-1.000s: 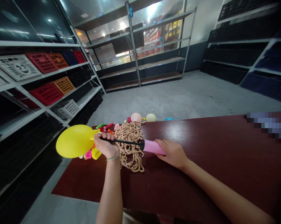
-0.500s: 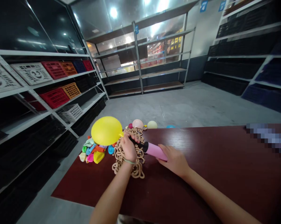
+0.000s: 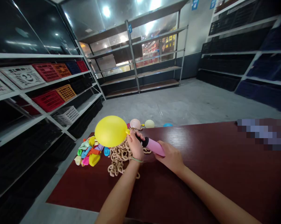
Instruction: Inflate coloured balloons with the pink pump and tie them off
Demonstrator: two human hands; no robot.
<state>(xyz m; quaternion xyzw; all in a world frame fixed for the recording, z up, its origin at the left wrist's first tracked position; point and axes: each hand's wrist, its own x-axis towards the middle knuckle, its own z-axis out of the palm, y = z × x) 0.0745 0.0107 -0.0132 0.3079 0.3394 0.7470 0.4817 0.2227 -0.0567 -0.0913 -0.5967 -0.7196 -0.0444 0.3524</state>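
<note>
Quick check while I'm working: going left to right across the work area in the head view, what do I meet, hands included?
Pile of limp balloons → inflated yellow balloon → left hand → pink barrel of the pump → right hand.

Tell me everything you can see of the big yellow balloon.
The big yellow balloon is inflated, rounded and smooth, apparently thin rubber. Its long axis lies roughly level, the narrow neck at its right end, against the left hand; whether it fits onto the pump is hidden. It partly covers limp balloons and tan tubes; contact is unclear.
</note>
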